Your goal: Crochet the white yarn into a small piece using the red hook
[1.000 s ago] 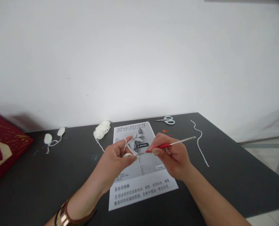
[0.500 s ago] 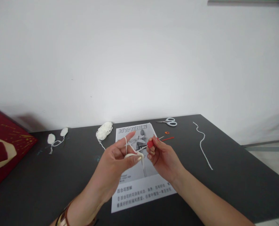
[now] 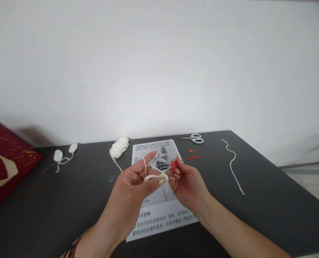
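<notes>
My left hand [image 3: 134, 184] pinches a small white crochet piece [image 3: 164, 176] between thumb and fingers, with yarn looped round its raised index finger. In my right hand [image 3: 187, 184] is a crochet hook with a red grip [image 3: 174, 165]; its thin shaft reaches left to the stitches. The hook's tip is too small to make out. From the white yarn ball [image 3: 119, 147] at the back, a strand runs down behind my left hand. Beneath both hands lies a printed sheet [image 3: 162, 224] with a flower picture and Chinese text.
Scissors [image 3: 194, 138], an orange stitch marker [image 3: 191, 151] and a red needle [image 3: 192, 157] lie right of the sheet. Farther right is a loose piece of white yarn [image 3: 231, 165]. Two white crocheted pieces [image 3: 58, 155] sit at left, near a red box [image 3: 6, 165].
My right hand has come closer to my left, and the hook now sits nearer the white crochet piece. The view has shifted slightly.
</notes>
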### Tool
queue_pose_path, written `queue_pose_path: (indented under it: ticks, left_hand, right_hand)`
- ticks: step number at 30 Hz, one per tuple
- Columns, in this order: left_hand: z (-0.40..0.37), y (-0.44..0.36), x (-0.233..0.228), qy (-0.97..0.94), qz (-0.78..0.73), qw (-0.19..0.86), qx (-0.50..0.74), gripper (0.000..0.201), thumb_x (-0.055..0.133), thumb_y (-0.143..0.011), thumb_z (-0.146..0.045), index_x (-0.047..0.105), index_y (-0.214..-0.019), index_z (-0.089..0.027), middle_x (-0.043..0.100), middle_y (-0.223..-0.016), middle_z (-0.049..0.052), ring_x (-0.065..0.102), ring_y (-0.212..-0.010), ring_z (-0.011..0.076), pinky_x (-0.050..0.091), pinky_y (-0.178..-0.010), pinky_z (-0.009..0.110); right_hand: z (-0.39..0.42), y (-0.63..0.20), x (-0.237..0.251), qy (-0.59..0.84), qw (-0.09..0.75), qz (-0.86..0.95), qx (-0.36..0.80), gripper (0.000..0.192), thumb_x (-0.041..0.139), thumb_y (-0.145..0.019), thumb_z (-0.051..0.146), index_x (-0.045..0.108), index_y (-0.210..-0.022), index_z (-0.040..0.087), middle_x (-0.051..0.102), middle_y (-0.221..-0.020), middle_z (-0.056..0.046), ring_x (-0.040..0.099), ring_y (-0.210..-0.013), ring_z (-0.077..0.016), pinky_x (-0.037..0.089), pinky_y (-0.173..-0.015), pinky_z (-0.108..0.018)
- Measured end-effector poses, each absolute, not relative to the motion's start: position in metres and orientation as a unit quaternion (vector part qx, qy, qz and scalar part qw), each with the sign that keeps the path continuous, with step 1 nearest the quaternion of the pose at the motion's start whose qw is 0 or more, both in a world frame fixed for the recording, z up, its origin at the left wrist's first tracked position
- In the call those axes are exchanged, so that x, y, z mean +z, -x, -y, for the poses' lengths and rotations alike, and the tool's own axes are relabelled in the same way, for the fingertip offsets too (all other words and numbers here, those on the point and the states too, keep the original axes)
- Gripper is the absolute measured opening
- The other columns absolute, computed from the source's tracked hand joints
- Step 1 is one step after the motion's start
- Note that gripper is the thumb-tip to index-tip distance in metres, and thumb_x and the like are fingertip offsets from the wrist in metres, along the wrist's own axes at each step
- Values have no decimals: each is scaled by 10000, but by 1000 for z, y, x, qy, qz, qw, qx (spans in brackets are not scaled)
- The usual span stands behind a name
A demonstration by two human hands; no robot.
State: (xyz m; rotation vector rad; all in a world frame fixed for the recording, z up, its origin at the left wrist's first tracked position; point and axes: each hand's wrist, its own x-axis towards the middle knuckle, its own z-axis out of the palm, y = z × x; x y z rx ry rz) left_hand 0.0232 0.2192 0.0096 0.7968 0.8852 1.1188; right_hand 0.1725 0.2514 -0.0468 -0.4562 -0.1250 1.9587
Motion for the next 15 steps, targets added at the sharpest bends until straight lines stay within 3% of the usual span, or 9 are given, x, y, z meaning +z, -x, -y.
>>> queue_pose_path:
  ticks: [10,15]
  left_hand:
    - [-219,-24,10,-362,-395,677,505,632,776,-676,-149,555,-1264,-212,662,-690,-41,596,-661,97,426,-721,263]
    - [-219,-23,9,-367,-406,672,499,641,783,-667,-158,555,-1264,-212,664,-695,-32,599,-670,114,432,-731,285]
  right_hand:
    - [-253,-174,-46,185,530,60,825,192,639,-833,244,636,-691,115,520,-479,41,495,-419,-56,542,-456,-153]
    - [-254,-178,-40,192,568,119,791,160,686,-788,256,645,-704,126,542,-498,45,496,-425,-61,539,-456,-175]
